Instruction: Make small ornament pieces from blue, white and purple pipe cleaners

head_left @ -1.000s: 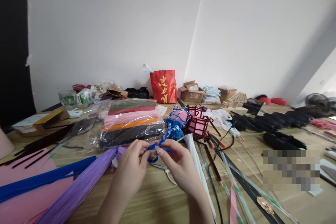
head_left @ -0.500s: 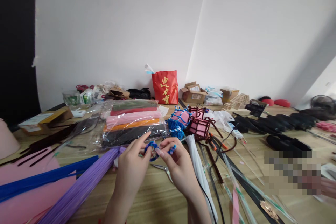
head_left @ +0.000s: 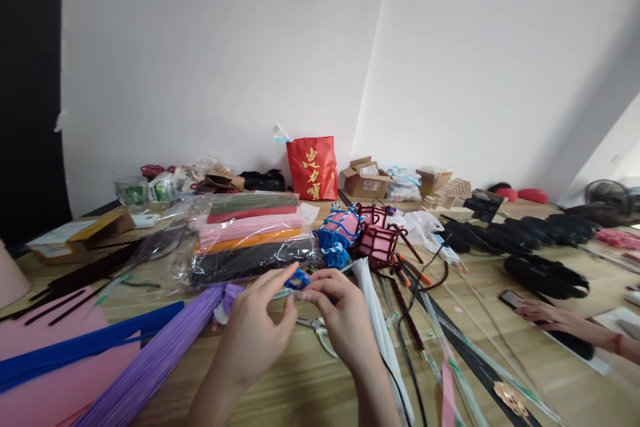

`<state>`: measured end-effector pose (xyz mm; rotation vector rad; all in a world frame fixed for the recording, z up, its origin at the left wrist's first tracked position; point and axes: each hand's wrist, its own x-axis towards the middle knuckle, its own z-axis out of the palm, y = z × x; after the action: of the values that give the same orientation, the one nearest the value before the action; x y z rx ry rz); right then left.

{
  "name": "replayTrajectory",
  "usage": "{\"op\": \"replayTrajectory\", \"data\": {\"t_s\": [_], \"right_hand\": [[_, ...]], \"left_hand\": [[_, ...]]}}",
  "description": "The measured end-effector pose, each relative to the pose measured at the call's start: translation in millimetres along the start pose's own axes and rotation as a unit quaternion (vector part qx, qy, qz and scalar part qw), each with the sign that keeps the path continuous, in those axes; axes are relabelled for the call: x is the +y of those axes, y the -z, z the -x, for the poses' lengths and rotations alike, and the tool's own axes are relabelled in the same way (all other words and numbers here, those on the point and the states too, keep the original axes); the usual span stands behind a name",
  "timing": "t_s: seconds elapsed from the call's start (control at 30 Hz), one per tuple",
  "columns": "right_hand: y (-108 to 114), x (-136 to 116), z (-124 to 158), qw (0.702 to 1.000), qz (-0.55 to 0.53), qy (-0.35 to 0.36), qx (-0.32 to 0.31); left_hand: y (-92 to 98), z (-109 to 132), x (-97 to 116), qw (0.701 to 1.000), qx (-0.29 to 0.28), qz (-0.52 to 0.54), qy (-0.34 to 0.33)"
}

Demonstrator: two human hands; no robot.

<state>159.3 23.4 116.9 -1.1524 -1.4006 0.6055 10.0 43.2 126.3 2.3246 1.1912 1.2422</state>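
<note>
A small piece of blue twisted pipe cleaner (head_left: 299, 279) is held up between my hands above the table. My left hand (head_left: 257, 320) has its fingers around the left side of the piece, with the thumb a little apart below. My right hand (head_left: 337, 310) pinches it from the right, thumb against index finger. The fingers hide part of the piece. Just under my hands lie scissors (head_left: 325, 339) with white handles. Beyond them sit a blue pipe-cleaner lantern (head_left: 343, 221) with a pink inside and a dark brown one (head_left: 377, 243).
Purple (head_left: 160, 353), blue (head_left: 90, 345) and white (head_left: 383, 327) pipe-cleaner bundles flank my arms. A clear bag of coloured bundles (head_left: 253, 233) lies ahead, before a red paper bag (head_left: 313, 168). At right, another person's hand (head_left: 550, 317) rests by a dark phone (head_left: 511, 299).
My right fingers have closed in towards the left hand, and the blue piece now shows less between them. My left thumb has dropped lower. The view has shifted slightly.
</note>
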Motion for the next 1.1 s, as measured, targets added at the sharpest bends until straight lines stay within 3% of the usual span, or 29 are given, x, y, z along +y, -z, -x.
{"op": "replayTrajectory", "data": {"t_s": [0.1, 0.27, 0.53, 0.87, 1.1], "right_hand": [[1.7, -1.7, 0.1, 0.999, -0.031, -0.006, -0.003], [4.8, -2.3, 1.0, 0.993, -0.116, -0.025, -0.014], [-2.4, 2.7, 1.1, 0.987, -0.155, -0.031, -0.043], [-2.5, 8.4, 2.1, 0.995, -0.076, 0.004, -0.066], [-6.5, 3.1, -0.5, 0.999, -0.046, 0.006, -0.008]], "left_hand": [[1.2, 0.2, 4.0, 1.000, 0.000, 0.016, 0.006], [-1.6, -1.1, 6.4, 0.998, 0.050, 0.037, 0.031], [-3.4, -2.8, 2.7, 0.996, 0.047, 0.044, 0.060], [-8.6, -1.5, 4.5, 0.998, -0.011, 0.050, 0.032], [-10.3, -0.5, 4.2, 0.998, -0.004, 0.052, 0.035]]}}
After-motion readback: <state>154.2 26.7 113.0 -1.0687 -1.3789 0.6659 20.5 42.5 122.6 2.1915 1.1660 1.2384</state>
